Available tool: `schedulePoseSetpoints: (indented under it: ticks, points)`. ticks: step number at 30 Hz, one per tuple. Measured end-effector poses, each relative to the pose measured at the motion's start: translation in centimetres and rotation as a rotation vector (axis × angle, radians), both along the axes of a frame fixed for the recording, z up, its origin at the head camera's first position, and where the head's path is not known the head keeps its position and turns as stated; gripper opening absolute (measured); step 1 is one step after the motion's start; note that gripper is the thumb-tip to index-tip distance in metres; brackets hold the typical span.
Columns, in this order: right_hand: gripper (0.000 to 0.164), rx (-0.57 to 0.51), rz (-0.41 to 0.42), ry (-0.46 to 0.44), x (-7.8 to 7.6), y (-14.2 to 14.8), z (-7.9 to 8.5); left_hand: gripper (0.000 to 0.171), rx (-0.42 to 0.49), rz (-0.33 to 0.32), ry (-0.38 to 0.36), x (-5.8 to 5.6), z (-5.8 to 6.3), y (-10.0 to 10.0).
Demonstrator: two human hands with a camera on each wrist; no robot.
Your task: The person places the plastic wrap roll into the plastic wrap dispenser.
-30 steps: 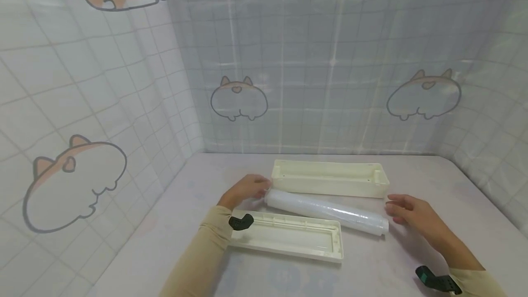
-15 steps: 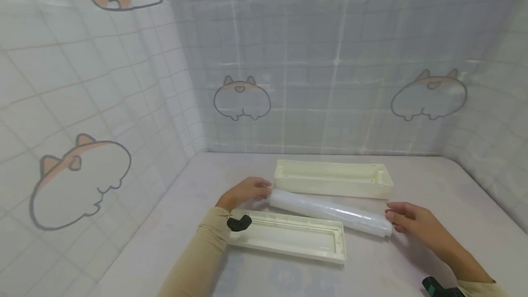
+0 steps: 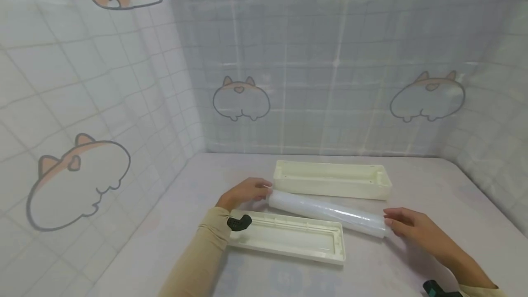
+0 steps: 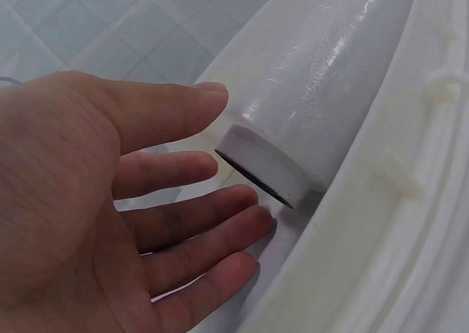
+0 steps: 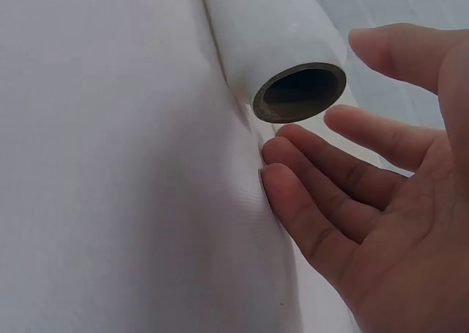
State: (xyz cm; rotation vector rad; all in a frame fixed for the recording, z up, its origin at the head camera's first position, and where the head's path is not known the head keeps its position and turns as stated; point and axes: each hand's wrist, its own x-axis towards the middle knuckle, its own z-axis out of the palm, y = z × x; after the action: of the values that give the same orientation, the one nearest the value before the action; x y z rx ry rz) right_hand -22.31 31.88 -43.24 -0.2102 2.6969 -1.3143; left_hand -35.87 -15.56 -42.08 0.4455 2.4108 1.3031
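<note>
A roll of cling film (image 3: pixel 327 210) lies aslant on the table, its left end farther back. My left hand (image 3: pixel 246 191) is at that end; in the left wrist view its loosely bent fingers (image 4: pixel 212 219) and thumb stand around the core's end without closing on it. At the other end is my right hand (image 3: pixel 412 223). The right wrist view shows its fingers (image 5: pixel 315 216) spread and relaxed beside the hollow core (image 5: pixel 300 92). Behind the roll sits a long cream box (image 3: pixel 330 187), open at the top. In front lies a matching shallow lid (image 3: pixel 288 253), inner side up.
A white table (image 3: pixel 371 269) carries everything. Grid-patterned curtains (image 3: pixel 305 123) with cartoon dogs enclose it at the back and both sides. My left forearm in a beige sleeve (image 3: pixel 195 260) passes left of the lid and overlaps its corner.
My right hand has come slightly nearer the front and closer to the roll's right end. The left hand stays by the left end. The roll, box and lid keep their places.
</note>
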Motion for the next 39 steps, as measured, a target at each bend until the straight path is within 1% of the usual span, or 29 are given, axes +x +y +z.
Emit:
schedulePoseSetpoints:
  ticks: [3,6,9,12,14,18,24,28,32,35,39]
  points:
    - [0.058,-0.004,0.006,0.009,0.15,-0.11,0.01,0.046,0.003,-0.004,0.000,-0.06,-0.01,0.03]
    - [0.056,0.019,0.011,0.029,0.27,-0.17,-0.08,0.047,-0.001,-0.019,0.009,-0.19,0.06,0.15]
    - [0.055,0.045,0.031,0.049,0.32,-0.12,-0.19,0.047,-0.022,-0.044,0.026,-0.38,0.16,0.34]
    - [0.055,0.051,0.047,0.044,0.24,-0.20,-0.20,0.047,-0.053,-0.062,0.030,-0.37,0.21,0.43]
    - [0.055,0.042,0.060,0.033,0.19,-0.32,-0.17,0.047,-0.066,-0.066,0.028,-0.25,0.24,0.43]
    - [0.056,0.019,0.076,0.018,0.17,-0.47,-0.10,0.047,-0.089,-0.054,0.036,0.00,0.24,0.35]
    - [0.058,0.039,0.067,0.027,0.03,-0.31,-0.08,0.051,-0.101,-0.062,0.054,0.13,0.28,0.20]
    - [0.058,0.025,0.078,0.025,0.02,-0.38,0.06,0.056,-0.090,-0.089,0.039,0.16,0.23,0.06]
    - [0.059,-0.009,0.093,0.021,0.15,-0.42,0.19,0.059,-0.056,-0.128,0.024,0.13,0.11,0.09]
    - [0.058,-0.014,0.091,0.029,0.23,-0.49,0.08,0.059,-0.045,-0.128,0.021,0.04,-0.02,0.10]
    - [0.059,-0.002,0.066,0.027,0.28,-0.72,-0.30,0.058,-0.045,-0.120,0.022,0.01,-0.13,0.18]
